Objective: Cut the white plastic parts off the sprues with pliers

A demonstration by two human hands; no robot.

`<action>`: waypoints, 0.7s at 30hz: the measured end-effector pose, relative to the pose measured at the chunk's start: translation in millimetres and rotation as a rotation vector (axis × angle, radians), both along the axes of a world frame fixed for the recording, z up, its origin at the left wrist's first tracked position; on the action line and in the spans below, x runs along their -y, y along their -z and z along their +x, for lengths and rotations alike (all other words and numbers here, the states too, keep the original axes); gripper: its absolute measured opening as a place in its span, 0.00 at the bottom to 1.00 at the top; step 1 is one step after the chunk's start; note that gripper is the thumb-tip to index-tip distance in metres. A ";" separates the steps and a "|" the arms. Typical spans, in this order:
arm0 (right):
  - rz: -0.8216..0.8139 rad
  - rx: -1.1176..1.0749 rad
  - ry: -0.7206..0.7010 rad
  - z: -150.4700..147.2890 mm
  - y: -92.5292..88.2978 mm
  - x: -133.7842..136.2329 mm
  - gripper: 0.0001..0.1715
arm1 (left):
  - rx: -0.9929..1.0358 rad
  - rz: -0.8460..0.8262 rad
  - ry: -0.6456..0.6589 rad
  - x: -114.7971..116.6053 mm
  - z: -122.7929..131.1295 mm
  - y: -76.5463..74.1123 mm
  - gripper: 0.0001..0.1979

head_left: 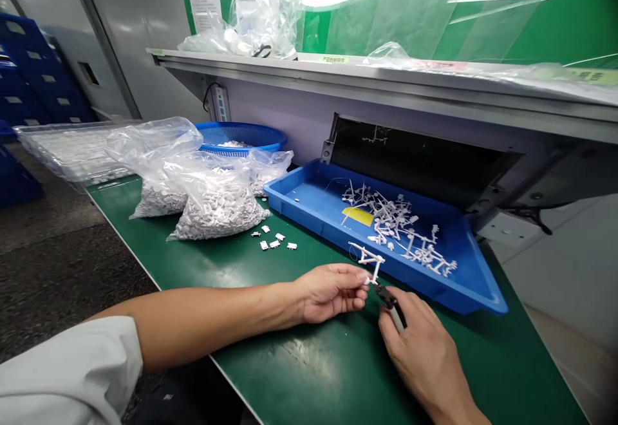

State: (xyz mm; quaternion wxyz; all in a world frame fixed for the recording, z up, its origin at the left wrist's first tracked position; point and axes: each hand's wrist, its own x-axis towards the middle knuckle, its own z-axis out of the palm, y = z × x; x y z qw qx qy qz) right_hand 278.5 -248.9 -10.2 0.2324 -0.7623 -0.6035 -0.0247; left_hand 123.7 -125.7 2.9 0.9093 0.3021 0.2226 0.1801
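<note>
Beyond the left hand [333, 293], a shelf [338, 77] runs below a green board [376, 16]. Left of that hand are a wall [138, 35] and dark floor [29, 257].

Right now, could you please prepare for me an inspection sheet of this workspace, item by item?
Surface: green table; pale marks or glare near the front, cannot tell which.
Job's things: white branched piece, with the cutters at its lower end; more branched pieces lie in the blue tray.
Clutter: small white pieces lie loose near the filled clear bags.
Hands: left hand pinches the white branched piece; right hand grips the cutters.
Cables: black cable beside the power strip, back left; dark cable at the right.
Surroundings: shelf above, carrying clear plastic; blue bins stacked at left.
</note>
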 end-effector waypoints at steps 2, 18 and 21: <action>-0.009 -0.001 -0.004 -1.1 -1.0 -0.2 0.16 | 0.010 -0.005 -0.014 0.8 0.8 0.4 0.06; -0.126 -0.083 0.022 -9.9 -7.2 3.5 0.12 | -0.021 -0.002 -0.013 4.2 3.4 -1.6 0.09; -0.175 -0.188 -0.015 -6.1 -10.6 3.3 0.11 | -0.036 0.032 -0.002 0.8 4.9 0.0 0.11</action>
